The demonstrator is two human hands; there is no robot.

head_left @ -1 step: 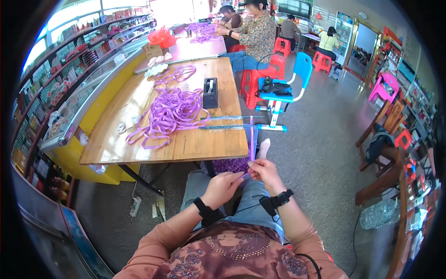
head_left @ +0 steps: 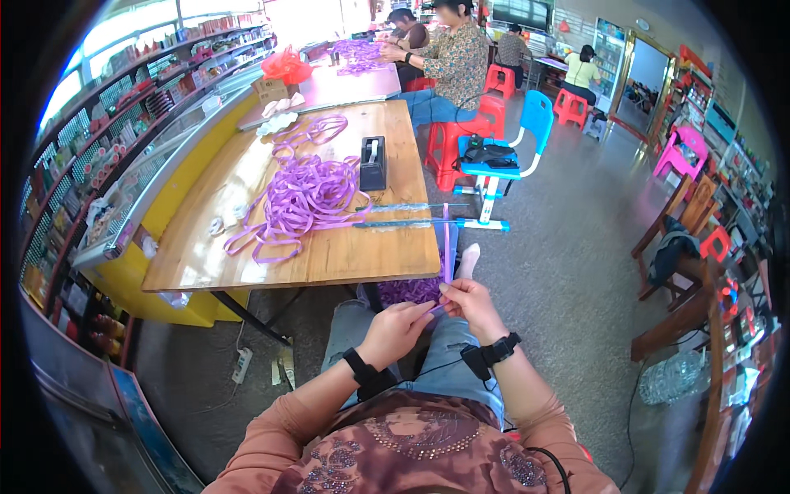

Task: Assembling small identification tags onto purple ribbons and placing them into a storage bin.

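Note:
Over my lap, my left hand (head_left: 397,331) and my right hand (head_left: 471,306) are close together, both pinching a purple ribbon (head_left: 447,247). Its narrow strip runs up from my right fingers to two thin rods (head_left: 415,223) that jut past the table's right edge. A short length of it stretches between my two hands; the left fingertips hold the lower part, and the fingers partly hide it. On the table lies a tangled heap of purple ribbon (head_left: 309,198), close to where the rods lie. More purple ribbon (head_left: 409,290) is bunched below the table edge, beyond my knees.
The wooden table (head_left: 354,262) carries a black tape dispenser (head_left: 373,165). A blue chair (head_left: 491,171) with a black bag stands to the right, near red stools (head_left: 450,148). Other people sit farther back. A power strip (head_left: 242,365) lies on the floor at left.

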